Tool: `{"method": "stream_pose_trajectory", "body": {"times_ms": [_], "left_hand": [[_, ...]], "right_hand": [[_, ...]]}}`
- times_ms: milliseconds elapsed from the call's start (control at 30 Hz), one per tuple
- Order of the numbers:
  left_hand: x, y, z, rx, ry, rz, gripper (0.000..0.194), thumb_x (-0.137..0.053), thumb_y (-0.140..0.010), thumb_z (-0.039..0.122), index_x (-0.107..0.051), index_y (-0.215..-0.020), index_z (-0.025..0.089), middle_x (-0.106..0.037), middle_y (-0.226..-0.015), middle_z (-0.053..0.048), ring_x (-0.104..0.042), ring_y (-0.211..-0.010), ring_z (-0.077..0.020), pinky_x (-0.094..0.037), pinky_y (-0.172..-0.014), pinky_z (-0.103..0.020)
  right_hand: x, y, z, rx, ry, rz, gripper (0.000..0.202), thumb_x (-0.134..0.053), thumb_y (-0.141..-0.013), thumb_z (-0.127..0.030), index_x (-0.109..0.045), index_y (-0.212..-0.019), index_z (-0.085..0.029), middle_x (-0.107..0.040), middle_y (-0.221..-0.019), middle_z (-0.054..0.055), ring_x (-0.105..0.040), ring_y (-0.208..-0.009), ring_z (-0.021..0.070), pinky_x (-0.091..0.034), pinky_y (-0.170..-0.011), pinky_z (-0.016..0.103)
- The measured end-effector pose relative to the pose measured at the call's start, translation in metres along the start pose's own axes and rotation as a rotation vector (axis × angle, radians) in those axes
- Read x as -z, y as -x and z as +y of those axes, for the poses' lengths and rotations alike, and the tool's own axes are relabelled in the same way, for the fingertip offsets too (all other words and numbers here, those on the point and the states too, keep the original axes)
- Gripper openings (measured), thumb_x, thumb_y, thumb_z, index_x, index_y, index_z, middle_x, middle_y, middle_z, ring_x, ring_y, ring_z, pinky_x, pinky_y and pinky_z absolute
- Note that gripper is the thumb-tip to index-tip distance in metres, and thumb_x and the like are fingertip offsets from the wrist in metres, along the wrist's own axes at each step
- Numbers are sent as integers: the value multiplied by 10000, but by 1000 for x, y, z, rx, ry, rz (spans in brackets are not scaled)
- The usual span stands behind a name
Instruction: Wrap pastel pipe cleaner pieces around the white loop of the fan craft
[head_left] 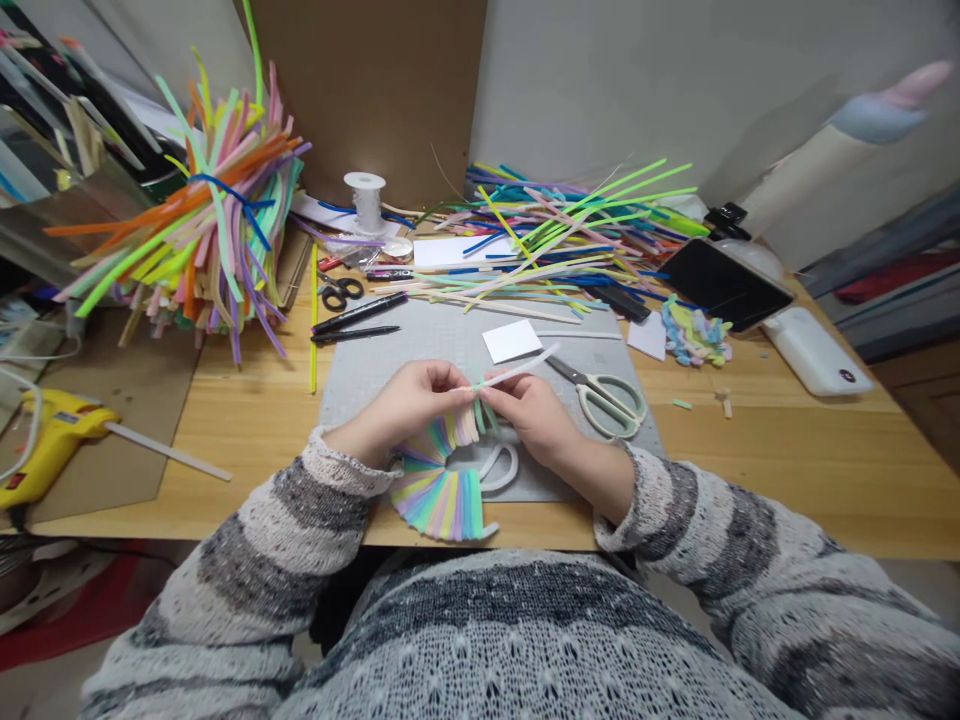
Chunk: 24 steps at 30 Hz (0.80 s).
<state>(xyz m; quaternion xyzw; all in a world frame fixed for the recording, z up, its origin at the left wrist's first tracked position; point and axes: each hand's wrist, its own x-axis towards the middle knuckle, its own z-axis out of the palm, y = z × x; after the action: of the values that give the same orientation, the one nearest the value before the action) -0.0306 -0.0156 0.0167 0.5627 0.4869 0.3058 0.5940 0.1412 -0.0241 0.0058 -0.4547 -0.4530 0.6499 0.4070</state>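
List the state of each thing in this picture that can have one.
Striped pipe-cleaner strip: curved
Left hand: fingers pinching the strip
Right hand: fingers pinching the strip
Pipe-cleaner bundle: tied with blue
Loose pipe cleaners: untied, strewn
Pale-handled scissors: closed
Phone: screen dark
Spool: upright
Glue gun: lying down, power unclear

The person wore a long-sleeved knitted sweater (pixel 525 640) in pale grey and dark charcoal bands, flecked throughout. Broad stripes circled both sleeves (pixel 322 510), and the cuffs (pixel 349 465) were pale with wavy, loose edges. Across the front, a dark band sat above lighter openwork, patterned with rows of small lacy holes
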Motion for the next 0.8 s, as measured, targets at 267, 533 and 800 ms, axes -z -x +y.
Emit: {"method": "stream_pose_trajectory", "body": {"times_ms": [267,533,800], "left_hand": [[0,-3,-6,-63,-37,32,223,-684,-722,341,-611,-740,130,-589,-681,-7,-506,-605,-97,-394,-560,-226],[-1,-5,-5,-126,76,62,180,-697,-702,259,-623,-811,136,-617,-747,0,-551,-676,-98,-421,-645,-234],[-1,-5,-5,-122,23,87,149,-692,-691,243,-612,-754,135,-602,-720,2,-536,-657,-98,-412,-622,-233]], "right_hand": [[1,-1,1,-3,-14,-40,281,-769,-613,-363,-594,-707,-164,-537,-580,-50,-440,-535,76,-347,-516,236],[3,-3,5,27,2,-44,235,-741,-660,-352,-650,-772,-166,-620,-679,-9,-493,-583,88,-393,-549,239],[3,-3,9,2,-12,-49,248,-754,-646,-369,-674,-761,-165,-632,-663,-1,-523,-596,103,-419,-571,254]]}}
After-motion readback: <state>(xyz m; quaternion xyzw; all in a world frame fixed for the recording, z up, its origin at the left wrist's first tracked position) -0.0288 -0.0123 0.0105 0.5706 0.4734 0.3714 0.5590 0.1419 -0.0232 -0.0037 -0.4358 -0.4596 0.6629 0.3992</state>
